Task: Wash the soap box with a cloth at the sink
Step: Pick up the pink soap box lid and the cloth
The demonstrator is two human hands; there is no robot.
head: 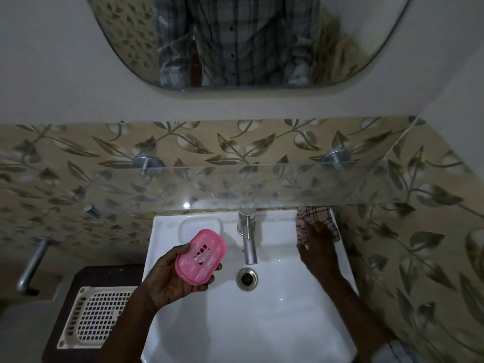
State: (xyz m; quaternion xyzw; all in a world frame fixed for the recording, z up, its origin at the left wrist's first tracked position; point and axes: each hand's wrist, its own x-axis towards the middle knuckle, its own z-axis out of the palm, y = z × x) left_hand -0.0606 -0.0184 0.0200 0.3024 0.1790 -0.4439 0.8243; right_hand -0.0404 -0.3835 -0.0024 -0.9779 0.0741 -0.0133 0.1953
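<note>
free: sink basin (pixel 262 323) front | obstacle: tap (pixel 248 247) at centre back | overhead: glass shelf (pixel 209 184) over rim

Dim, greyish light fills the room, darkest toward the corners. The white sink (pixel 262 323) is the brightest surface. A small glare spot shines on the glass shelf (pixel 262 184). The right hand (pixel 318 247) is dark and motion-blurred. Wide-angle distortion bows the shelf and the soft-looking mirror (pixel 235 48).
</note>
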